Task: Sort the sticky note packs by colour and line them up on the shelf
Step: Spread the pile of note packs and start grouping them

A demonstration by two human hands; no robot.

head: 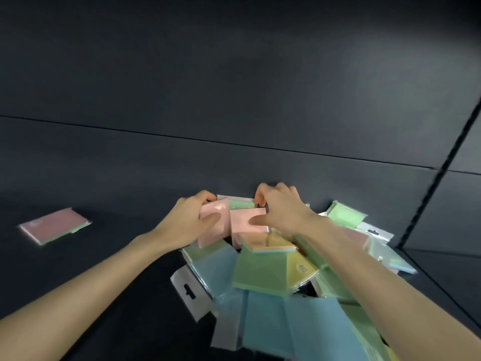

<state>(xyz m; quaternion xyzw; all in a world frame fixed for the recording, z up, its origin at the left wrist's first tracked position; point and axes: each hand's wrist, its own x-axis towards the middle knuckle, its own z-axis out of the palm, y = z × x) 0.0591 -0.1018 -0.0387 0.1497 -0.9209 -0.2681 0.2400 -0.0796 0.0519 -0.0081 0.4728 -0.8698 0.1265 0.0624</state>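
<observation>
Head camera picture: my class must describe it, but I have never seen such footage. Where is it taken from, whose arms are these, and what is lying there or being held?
There is no machine here. A person wears a camera on the head, so you look forward and down along their own bare arms. The left hand grips a first pink pack of sticky notes. The right hand pinches a second pink pack beside it. Below the hands lies a jumbled heap of blue, green and yellow packs in clear wrappers. Far to the left a lone pink pack lies flat on the dark shelf.
</observation>
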